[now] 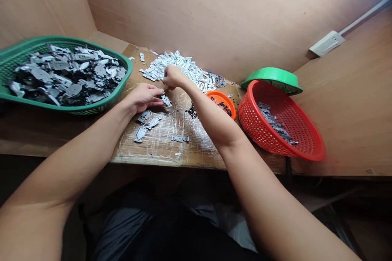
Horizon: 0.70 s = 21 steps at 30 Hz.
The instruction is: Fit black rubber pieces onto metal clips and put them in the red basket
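My left hand point(146, 97) pinches a small grey metal plate point(166, 100) between its fingertips, low over the cardboard-covered table. My right hand point(174, 76) is closed just beyond it, at the front edge of a pile of flat silver metal strips point(180, 63). Whatever its fingers hold, if anything, is hidden. Nearer to me lie several grey metal plates, one group point(141, 132) below my left hand and a single plate point(180, 138) farther right. Small black parts point(192, 111) are scattered beside my right forearm, by an orange dish point(234, 110) holding more of them.
At the left stands a dark green basket point(130, 65) heaped with grey and black metal parts. A red basket point(309, 138) tilts at the right with grey pieces inside, and a bright green basket point(275, 74) is behind it. Wooden panels enclose the table; a white socket point(327, 43) is fixed at right.
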### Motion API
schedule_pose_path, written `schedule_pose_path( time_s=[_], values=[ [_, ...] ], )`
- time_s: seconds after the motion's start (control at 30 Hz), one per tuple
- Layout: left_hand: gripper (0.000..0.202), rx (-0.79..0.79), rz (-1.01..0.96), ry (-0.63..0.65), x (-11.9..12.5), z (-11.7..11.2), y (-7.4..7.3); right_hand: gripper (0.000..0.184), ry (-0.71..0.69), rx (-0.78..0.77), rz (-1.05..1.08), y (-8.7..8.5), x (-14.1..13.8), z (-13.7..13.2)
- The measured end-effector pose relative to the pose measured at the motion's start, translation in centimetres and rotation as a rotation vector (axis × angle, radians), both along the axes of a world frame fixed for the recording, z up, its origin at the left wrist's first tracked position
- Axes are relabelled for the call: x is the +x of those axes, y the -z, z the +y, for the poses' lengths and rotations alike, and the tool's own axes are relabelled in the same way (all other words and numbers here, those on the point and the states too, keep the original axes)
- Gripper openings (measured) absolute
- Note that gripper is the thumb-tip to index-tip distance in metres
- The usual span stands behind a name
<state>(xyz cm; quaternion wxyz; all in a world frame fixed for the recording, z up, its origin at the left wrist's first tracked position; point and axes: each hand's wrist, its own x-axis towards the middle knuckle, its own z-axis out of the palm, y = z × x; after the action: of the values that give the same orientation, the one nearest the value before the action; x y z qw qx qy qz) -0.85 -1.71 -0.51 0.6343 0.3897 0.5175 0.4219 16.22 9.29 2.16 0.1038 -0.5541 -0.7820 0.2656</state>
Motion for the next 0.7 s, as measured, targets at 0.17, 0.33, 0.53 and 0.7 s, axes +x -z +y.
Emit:
schedule_pose_path(
  time_s=[0.17,0.33,0.53,0.7],
  values=[
    [0.043,0.062,-0.044,-0.066,0.2,0.3,0.4,0.049,0.084,0.149,-0.063,0.0,6.1,-4.7],
    [0.043,0.045,-0.033,-0.074,0.8,-0.1,-0.2,0.059,0.175,0.121,0.104,1.3,10.1,-9.6],
    [0.044,0.029,-0.024,-0.084,1.4,-0.6,-0.4,0.032,0.338,-0.325,0.931,2.8,7.7,-14.2],
    [0.039,0.030,-0.027,-0.076,1.5,-0.7,0.1,0.035,0.374,-0.436,1.030,3.3,5.1,-15.1]
  ],
)
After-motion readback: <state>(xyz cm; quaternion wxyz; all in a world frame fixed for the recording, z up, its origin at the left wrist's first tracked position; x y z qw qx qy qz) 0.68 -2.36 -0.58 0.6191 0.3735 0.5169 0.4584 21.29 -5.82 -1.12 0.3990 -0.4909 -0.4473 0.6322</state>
